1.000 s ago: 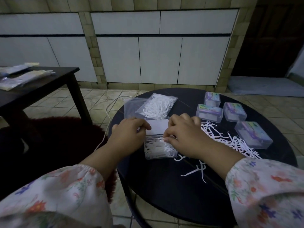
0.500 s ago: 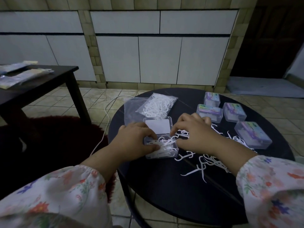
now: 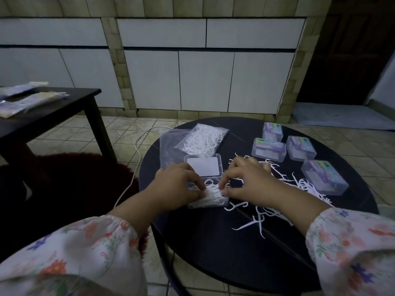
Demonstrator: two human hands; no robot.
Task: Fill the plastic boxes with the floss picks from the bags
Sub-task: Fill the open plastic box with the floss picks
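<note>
Hands have closed in since half a second ago: the left hand now reaches further over the open plastic box, its curled fingers pressing into the white floss picks heaped in the tray, while the right hand has slid left so that its thumb and forefinger pinch picks at the tray's right edge, the other fingers bent over the loose floss picks scattered just beside it. The box's lid lies flat behind the tray, toward the cabinets. Round and black, the worktop also carries a full bag of picks lying on an empty clear bag behind the box, and four closed boxes with coloured labels on its right side. White cabinet doors framed in pale tile fill the far wall; a dark side table with packets stands left, above a dark red rug, and a white cable runs over the tiled floor.
</note>
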